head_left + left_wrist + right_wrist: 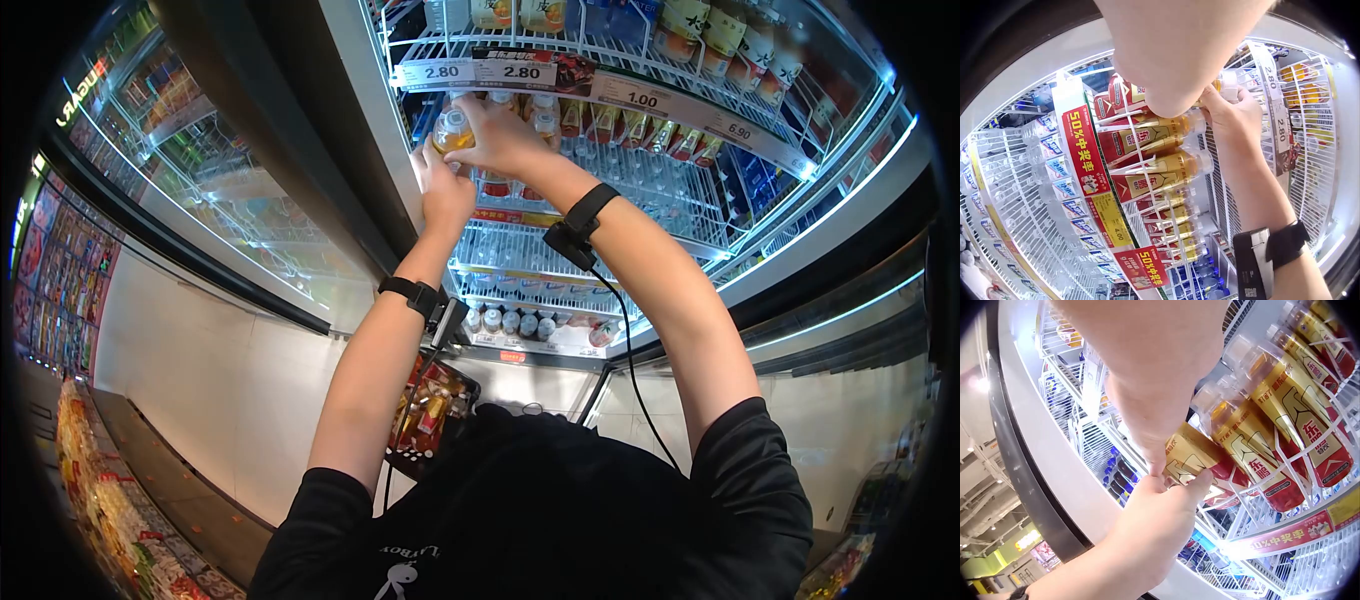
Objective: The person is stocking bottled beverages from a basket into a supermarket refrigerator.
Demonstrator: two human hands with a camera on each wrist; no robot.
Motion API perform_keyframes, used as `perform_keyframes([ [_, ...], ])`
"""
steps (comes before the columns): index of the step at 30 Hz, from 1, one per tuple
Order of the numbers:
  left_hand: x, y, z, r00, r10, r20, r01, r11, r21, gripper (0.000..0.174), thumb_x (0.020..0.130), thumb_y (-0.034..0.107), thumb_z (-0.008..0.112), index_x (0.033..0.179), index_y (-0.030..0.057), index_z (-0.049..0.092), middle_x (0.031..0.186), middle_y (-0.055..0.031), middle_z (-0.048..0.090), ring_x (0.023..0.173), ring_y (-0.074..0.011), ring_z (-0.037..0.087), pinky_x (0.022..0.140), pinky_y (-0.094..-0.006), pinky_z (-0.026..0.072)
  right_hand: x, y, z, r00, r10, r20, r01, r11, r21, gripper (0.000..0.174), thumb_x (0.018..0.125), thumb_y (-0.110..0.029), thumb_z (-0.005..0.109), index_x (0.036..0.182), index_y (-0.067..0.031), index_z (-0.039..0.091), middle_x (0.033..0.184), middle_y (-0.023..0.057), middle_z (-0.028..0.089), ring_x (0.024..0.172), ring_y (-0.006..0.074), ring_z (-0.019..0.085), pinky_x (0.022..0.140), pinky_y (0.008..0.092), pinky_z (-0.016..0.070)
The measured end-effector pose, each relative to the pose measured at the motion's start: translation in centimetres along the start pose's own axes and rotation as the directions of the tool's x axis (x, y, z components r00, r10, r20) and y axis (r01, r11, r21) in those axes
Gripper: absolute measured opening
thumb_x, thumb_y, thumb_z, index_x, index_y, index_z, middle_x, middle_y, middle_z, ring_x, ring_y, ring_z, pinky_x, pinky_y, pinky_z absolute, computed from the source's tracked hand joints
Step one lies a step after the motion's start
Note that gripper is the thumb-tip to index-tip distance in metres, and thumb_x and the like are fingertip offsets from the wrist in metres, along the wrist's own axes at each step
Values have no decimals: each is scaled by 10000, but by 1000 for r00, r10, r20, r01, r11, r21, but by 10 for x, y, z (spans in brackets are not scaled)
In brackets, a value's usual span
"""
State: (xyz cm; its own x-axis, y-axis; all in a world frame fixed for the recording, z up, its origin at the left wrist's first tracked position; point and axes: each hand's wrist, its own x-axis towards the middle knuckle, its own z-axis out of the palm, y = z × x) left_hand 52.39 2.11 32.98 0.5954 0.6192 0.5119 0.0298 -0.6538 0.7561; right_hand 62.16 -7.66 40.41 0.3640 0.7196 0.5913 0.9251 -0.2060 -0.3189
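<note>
A gold and red drink bottle (455, 136) with a clear cap stands at the left end of a wire shelf in the fridge. Around its upper part, my right hand (508, 142) curls thumb and fingers, near the cap in the left wrist view. My left hand (446, 192) holds the same bottle lower down; the right wrist view has its thumb and fingers against the gold and red label (1188, 453). My palms and forearms hide part of the bottle. Matching bottles (1260, 450) stand close beside it behind the shelf's wire front rail.
Price strips (640, 97) run along the shelf edge above my hands. Clear water bottles (1075, 206) fill the shelf below. The fridge door frame (330, 130) stands close at my left. On the floor is a basket (462, 384) with packaged goods.
</note>
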Motion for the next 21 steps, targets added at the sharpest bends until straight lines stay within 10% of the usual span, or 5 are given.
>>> perform_keyframes([
  [8,11,-20,17,998,-67,11,66,997,32,724,871,52,752,1506,-53,423,1386,-278,489,1260,-467,546,1073,-487,477,25,17,22,991,-64,114,94,955,-281,602,699,-413,871,1106,-18,670,1101,194,731,1118,369,674,996,498,491],
  [21,-19,-17,29,996,-68,-55,67,998,-23,649,907,30,641,1489,-91,382,1432,-282,442,1353,-471,439,1149,-533,351,16,17,25,980,-199,-14,176,896,-407,613,732,-317,873,1234,-35,663,1217,128,621,1206,351,589,999,501,468],
])
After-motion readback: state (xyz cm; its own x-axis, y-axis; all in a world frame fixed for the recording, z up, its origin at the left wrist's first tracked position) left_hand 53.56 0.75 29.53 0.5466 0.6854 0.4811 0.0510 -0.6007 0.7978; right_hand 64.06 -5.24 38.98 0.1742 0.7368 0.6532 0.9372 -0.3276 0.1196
